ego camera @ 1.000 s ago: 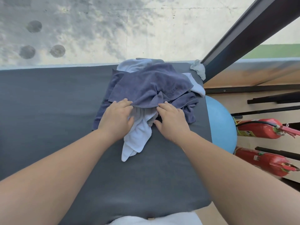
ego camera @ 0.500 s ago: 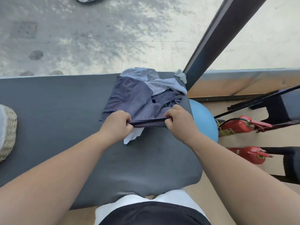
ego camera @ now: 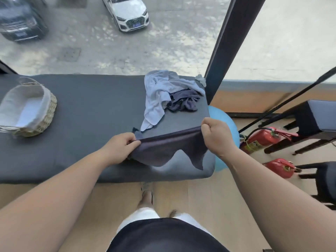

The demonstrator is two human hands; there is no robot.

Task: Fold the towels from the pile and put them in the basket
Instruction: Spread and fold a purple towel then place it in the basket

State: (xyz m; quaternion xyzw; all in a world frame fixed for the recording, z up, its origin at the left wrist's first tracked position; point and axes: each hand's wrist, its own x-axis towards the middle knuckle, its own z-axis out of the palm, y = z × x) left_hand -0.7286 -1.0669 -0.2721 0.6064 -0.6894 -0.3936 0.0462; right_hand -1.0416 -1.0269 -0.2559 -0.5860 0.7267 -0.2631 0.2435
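Both grips are pinched shut on the top edge of one dark navy towel (ego camera: 163,151): my left hand (ego camera: 120,148) at its left corner, my right hand (ego camera: 216,137) at its right. A moment ago that edge was still low against the pile; now I have lifted it clear and stepped back, so the towel hangs stretched between my hands above the near edge of the dark padded bench (ego camera: 81,115). That frees one towel for folding. The pile (ego camera: 171,95), pale blue and navy cloth, is left crumpled at the bench's far right. The wicker basket (ego camera: 27,108) waits well apart at the left end.
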